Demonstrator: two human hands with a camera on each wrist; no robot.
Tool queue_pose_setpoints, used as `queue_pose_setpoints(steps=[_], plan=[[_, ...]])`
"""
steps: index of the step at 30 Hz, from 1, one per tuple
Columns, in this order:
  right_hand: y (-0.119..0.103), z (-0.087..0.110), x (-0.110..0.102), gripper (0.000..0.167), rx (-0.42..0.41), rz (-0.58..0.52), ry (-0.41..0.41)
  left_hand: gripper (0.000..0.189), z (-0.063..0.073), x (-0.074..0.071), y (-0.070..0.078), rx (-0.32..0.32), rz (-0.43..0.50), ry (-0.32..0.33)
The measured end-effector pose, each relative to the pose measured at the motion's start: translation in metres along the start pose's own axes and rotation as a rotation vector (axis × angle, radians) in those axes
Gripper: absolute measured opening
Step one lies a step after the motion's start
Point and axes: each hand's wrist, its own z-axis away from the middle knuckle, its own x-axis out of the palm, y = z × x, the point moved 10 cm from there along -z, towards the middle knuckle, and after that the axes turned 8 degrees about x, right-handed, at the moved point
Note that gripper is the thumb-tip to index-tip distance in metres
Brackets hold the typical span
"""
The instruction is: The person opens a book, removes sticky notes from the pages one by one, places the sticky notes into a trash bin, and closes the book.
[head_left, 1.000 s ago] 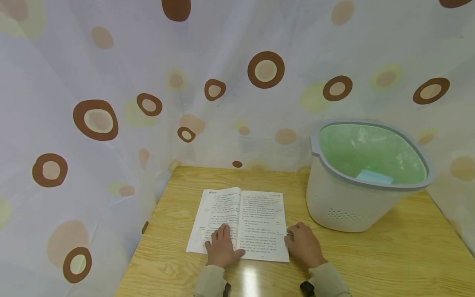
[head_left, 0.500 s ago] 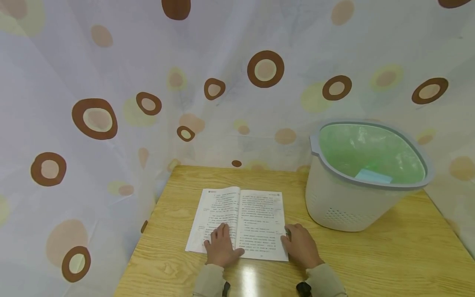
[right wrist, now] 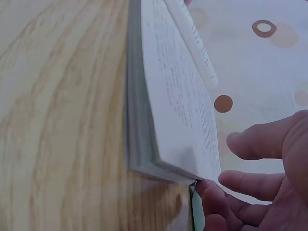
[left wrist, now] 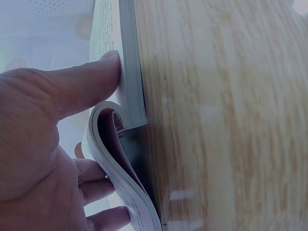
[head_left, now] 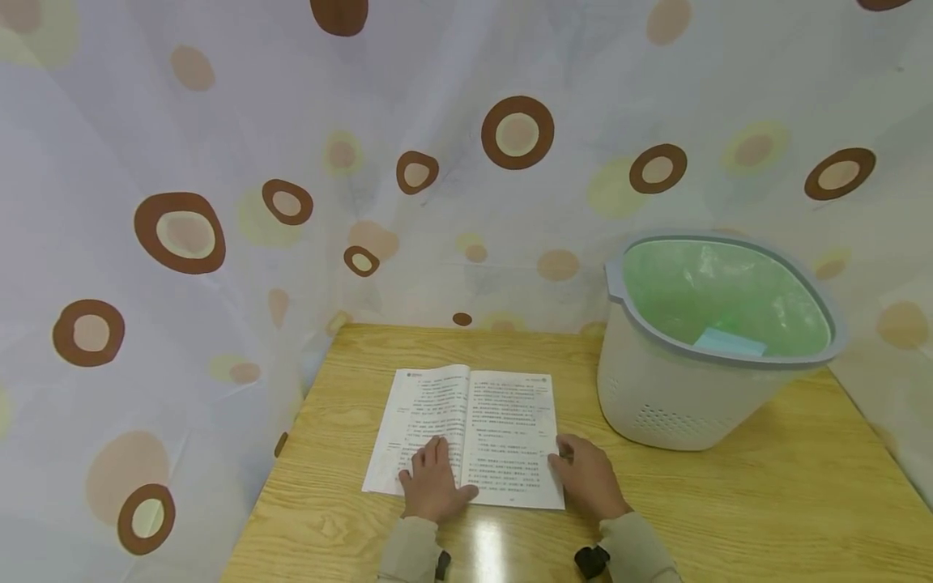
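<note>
An open book (head_left: pixel 510 437) with printed text lies on the wooden table, its left-hand pages bowed up near the spine. My left hand (head_left: pixel 433 486) rests on the lower part of the left page, fingers spread. Its thumb (left wrist: pixel 91 82) reaches across the fold and presses the right-hand page. Beside the book's right edge is my right hand (head_left: pixel 589 478). In the right wrist view its thumb (right wrist: pixel 260 142) stands apart from the page, and the lower fingertips (right wrist: pixel 211 190) touch the page block's corner.
A tall white laundry basket (head_left: pixel 670 405) with a grey rim and green inside stands right of the book, a light-blue flat item (head_left: pixel 730 342) inside it. Behind the wooden table (head_left: pixel 787 510) hangs a spotted curtain (head_left: pixel 437 275).
My right hand has shifted slightly left, its thumb now at the right page's edge. My left hand and the book keep their places while the head view drifts a little.
</note>
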Motion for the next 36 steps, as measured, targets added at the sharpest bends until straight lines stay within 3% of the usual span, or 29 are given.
queue_pose_setpoints(steps=[4, 8, 16, 22, 29, 33, 36], plan=[[-0.002, -0.004, -0.004, 0.031, -0.018, -0.039, 0.005, 0.096, 0.0, 0.001, -0.002, -0.002, -0.004, 0.005], [-0.008, -0.005, -0.009, 0.04, -0.033, -0.094, 0.013, 0.097, 0.001, 0.001, -0.002, -0.007, -0.004, -0.002], [-0.028, 0.004, -0.006, 0.04, 0.012, -0.202, -0.042, 0.097, 0.001, 0.002, -0.004, -0.008, -0.009, -0.008], [-0.051, 0.018, -0.001, 0.035, -0.057, -0.265, -0.039, 0.096, 0.001, 0.001, -0.004, -0.005, -0.018, 0.005], [-0.076, 0.035, 0.018, 0.04, -0.172, -0.308, -0.013, 0.097, 0.002, 0.0, -0.006, 0.001, -0.01, 0.027], [-0.088, 0.044, 0.021, 0.041, -0.253, -0.27, 0.028, 0.088, 0.002, -0.002, -0.006, 0.027, 0.083, 0.039], [-0.094, 0.049, 0.022, 0.041, -0.299, -0.251, 0.065, 0.07, 0.001, -0.01, -0.006, 0.056, 0.218, 0.054]])
